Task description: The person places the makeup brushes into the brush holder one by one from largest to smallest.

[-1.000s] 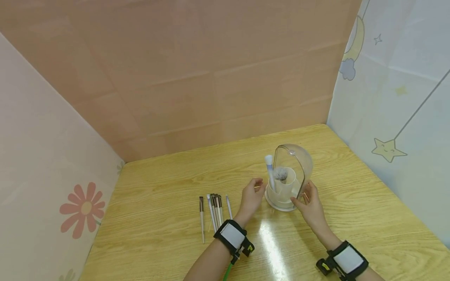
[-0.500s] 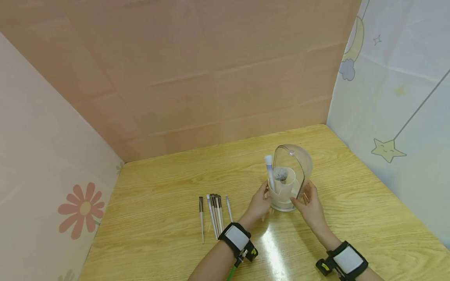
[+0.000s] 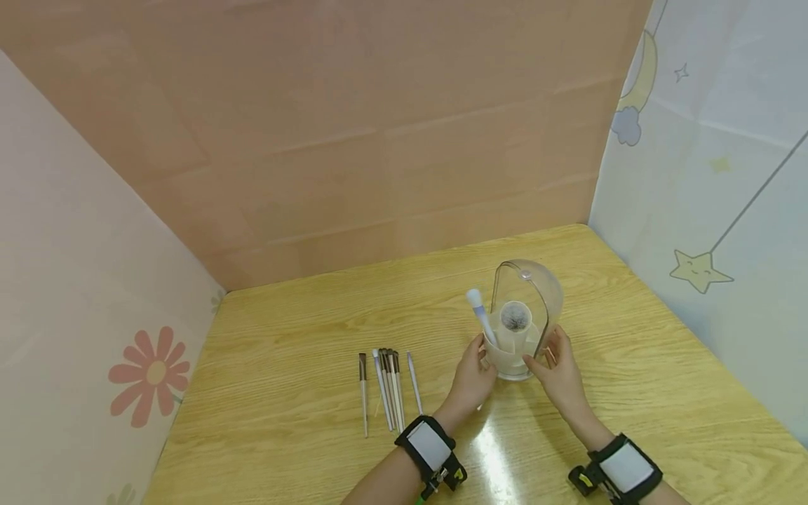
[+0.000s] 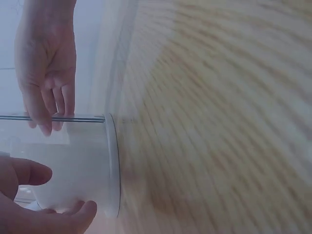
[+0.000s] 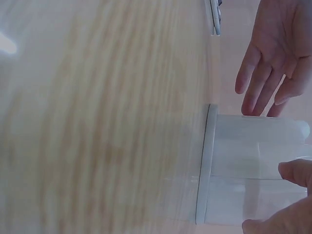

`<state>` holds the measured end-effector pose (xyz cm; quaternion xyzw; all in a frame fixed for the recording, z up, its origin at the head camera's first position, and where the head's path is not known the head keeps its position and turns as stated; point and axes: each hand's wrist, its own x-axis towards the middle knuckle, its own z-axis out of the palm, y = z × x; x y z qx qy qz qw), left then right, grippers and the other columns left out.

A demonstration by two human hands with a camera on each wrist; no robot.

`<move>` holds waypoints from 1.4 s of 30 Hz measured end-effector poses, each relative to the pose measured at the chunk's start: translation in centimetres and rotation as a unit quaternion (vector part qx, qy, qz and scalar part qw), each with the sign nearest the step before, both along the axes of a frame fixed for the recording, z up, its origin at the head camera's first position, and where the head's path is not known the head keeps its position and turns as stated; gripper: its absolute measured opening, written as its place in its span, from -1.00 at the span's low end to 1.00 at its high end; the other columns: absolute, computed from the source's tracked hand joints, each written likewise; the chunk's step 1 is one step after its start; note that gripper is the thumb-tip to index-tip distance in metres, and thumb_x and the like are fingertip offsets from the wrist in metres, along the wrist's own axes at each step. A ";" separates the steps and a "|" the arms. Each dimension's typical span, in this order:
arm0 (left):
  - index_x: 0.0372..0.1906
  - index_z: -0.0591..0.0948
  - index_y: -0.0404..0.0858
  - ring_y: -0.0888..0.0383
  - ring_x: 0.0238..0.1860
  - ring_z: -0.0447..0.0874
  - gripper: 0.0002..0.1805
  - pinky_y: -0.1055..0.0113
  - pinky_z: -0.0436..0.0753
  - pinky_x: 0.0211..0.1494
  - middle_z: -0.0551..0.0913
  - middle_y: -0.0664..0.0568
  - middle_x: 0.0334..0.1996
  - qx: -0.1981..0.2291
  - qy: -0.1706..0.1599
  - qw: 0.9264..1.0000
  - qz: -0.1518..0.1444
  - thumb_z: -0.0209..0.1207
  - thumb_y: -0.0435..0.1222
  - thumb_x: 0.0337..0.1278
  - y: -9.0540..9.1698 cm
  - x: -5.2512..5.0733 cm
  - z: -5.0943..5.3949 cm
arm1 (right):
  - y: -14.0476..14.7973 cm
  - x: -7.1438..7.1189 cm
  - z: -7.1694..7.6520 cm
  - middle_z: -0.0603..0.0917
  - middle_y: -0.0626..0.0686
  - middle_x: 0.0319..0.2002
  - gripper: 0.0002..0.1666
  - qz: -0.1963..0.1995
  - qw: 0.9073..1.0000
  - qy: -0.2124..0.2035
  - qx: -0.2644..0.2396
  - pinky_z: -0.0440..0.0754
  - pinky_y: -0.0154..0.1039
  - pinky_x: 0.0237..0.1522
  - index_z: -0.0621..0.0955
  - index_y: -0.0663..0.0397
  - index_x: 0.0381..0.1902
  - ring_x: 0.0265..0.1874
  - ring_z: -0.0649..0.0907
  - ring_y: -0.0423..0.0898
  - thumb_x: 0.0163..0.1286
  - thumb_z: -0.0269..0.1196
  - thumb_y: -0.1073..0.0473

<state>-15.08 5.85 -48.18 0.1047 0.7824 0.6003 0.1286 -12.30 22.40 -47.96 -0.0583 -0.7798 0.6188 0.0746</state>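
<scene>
"Hanging past the back edge of the table [image 3: 284, 337], what can be seen?"

"A big tan sheet [image 3: 353, 140]. The left edge is lined by a pale sheet [image 3: 69, 231] with a pink flower [image 3: 155, 373], and the right edge by a bluish sheet [image 3: 745, 196] with a smiling star [image 3: 701, 271]."

"Where is the brush holder [image 3: 506, 363] put?"

"It is stood upright on the table, right of the middle, well in from the right edge. Its back right side is covered by a round, see-through lid [image 3: 553, 284]."

"How is it held?"

"Its left side is cupped by the left hand [image 3: 475, 379], with the fingers bent along the wall and the thumb in front. Its right side, by the lid's low edge, is pinched by the right hand [image 3: 560, 372]. How much of that grip is on the lid cannot be told."

"And the brushes?"

"A bunch of brushes [image 3: 390, 393] is laid left of the middle, with one brown-tipped brush [image 3: 363, 396] set apart, nearer the left edge. In the holder, a white-topped brush [image 3: 482, 319] is leaned left, and a fluffy gray brush [image 3: 515, 317] is held by the middle cup [image 3: 517, 341]."
</scene>
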 end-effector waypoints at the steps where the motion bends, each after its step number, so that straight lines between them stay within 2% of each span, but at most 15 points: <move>1: 0.45 0.09 -0.37 -0.23 0.36 0.30 -0.30 -0.07 0.42 0.33 0.20 -0.25 0.42 -0.005 0.003 1.000 0.005 -0.01 -0.44 0.21 0.0 0.0 -0.1 | 0.0 0.0 0.0 0.04 0.46 0.41 0.00 0.000 1.000 -0.001 -0.001 0.02 0.25 0.44 -0.17 0.27 0.48 0.44 0.03 0.40 0.30 0.18 0.43; 5: 0.48 0.04 -0.31 -0.21 0.40 0.23 -0.24 -0.15 0.32 0.38 0.18 -0.23 0.43 -0.032 -0.005 0.999 0.011 0.02 -0.39 0.19 -0.1 -0.2 -0.5 | 0.0 0.1 -0.1 0.04 0.46 0.42 0.00 0.000 1.000 -0.006 -0.002 0.01 0.23 0.44 -0.18 0.26 0.48 0.44 0.02 0.38 0.30 0.18 0.42; 9: 0.50 0.00 -0.25 -0.20 0.43 0.19 -0.23 -0.17 0.26 0.41 0.15 -0.21 0.46 -0.046 -0.020 0.999 -0.010 0.01 -0.37 0.23 -0.3 -0.4 -0.7 | 0.0 0.1 -0.2 0.02 0.45 0.43 0.01 0.002 1.000 -0.009 -0.002 0.01 0.25 0.43 -0.18 0.27 0.48 0.44 0.01 0.38 0.29 0.19 0.44; 13: 0.51 -0.01 -0.23 -0.19 0.42 0.22 -0.23 -0.10 0.32 0.40 0.15 -0.15 0.48 -0.043 -0.030 0.998 -0.033 -0.02 -0.42 0.22 -0.5 -0.2 -0.7 | 0.1 0.3 -0.2 0.00 0.47 0.43 0.00 0.009 1.000 -0.005 -0.006 -0.01 0.26 0.43 -0.17 0.30 0.47 0.44 -0.01 0.40 0.28 0.17 0.46; 18: 0.50 0.01 -0.27 -0.23 0.42 0.21 -0.20 -0.08 0.30 0.42 0.12 -0.15 0.48 -0.015 -0.029 0.998 -0.045 0.00 -0.50 0.13 -0.8 0.2 -0.5 | 0.3 0.2 -0.1 -0.02 0.46 0.44 0.00 0.018 1.000 -0.002 -0.005 -0.02 0.27 0.43 -0.19 0.28 0.47 0.45 -0.03 0.39 0.29 0.16 0.46; 22: 0.48 0.07 -0.30 -0.23 0.41 0.23 -0.22 -0.08 0.36 0.38 0.16 -0.16 0.47 -0.017 -0.036 0.998 -0.041 0.02 -0.49 0.11 -0.9 0.5 -0.4 | 0.3 0.1 0.0 -0.02 0.45 0.44 0.00 0.018 1.000 -0.002 -0.007 -0.03 0.27 0.43 -0.19 0.27 0.48 0.45 -0.03 0.39 0.29 0.15 0.48; 24: 0.46 0.11 -0.31 -0.22 0.39 0.27 -0.24 -0.07 0.40 0.36 0.20 -0.18 0.45 -0.021 -0.036 0.999 -0.030 0.03 -0.48 0.12 -0.9 0.4 -0.4 | 0.3 0.1 0.1 -0.03 0.46 0.44 0.00 0.019 1.000 -0.004 -0.008 -0.03 0.26 0.44 -0.19 0.28 0.47 0.45 -0.03 0.40 0.28 0.14 0.50; 29: 0.48 0.08 -0.29 -0.25 0.40 0.24 -0.25 -0.15 0.29 0.40 0.17 -0.20 0.46 -0.028 -0.026 0.999 -0.015 0.08 -0.38 0.20 -0.8 0.0 -0.4 | 0.4 0.2 0.1 -0.04 0.49 0.42 0.03 0.025 1.000 -0.006 -0.008 -0.03 0.27 0.44 -0.22 0.28 0.48 0.45 -0.04 0.41 0.25 0.13 0.54; 31: 0.50 0.04 -0.25 -0.25 0.42 0.20 -0.22 -0.19 0.23 0.42 0.13 -0.18 0.48 -0.032 -0.021 0.999 -0.023 0.07 -0.36 0.21 -0.8 -0.2 -0.3 | 0.5 0.2 0.0 -0.03 0.49 0.42 0.05 0.028 1.000 -0.007 -0.006 -0.03 0.27 0.44 -0.23 0.27 0.48 0.44 -0.04 0.42 0.24 0.13 0.54; 35: 0.51 0.00 -0.16 -0.22 0.43 0.19 -0.16 -0.19 0.25 0.41 0.11 -0.14 0.49 -0.032 -0.018 0.999 -0.038 0.03 -0.44 0.13 -0.7 -0.3 -0.2 | 0.6 0.2 -0.1 -0.03 0.48 0.43 0.06 0.031 0.999 -0.008 0.001 -0.01 0.28 0.42 -0.24 0.28 0.48 0.44 -0.02 0.42 0.23 0.14 0.54; 42: 0.49 0.03 -0.28 -0.25 0.40 0.22 -0.18 -0.12 0.30 0.40 0.12 -0.21 0.47 -0.013 -0.018 0.999 -0.041 0.02 -0.49 0.07 -0.5 0.0 0.0 | 0.7 0.2 0.0 -0.06 0.47 0.44 0.08 0.034 0.999 -0.008 -0.007 -0.02 0.28 0.42 -0.25 0.27 0.48 0.45 -0.04 0.40 0.22 0.15 0.54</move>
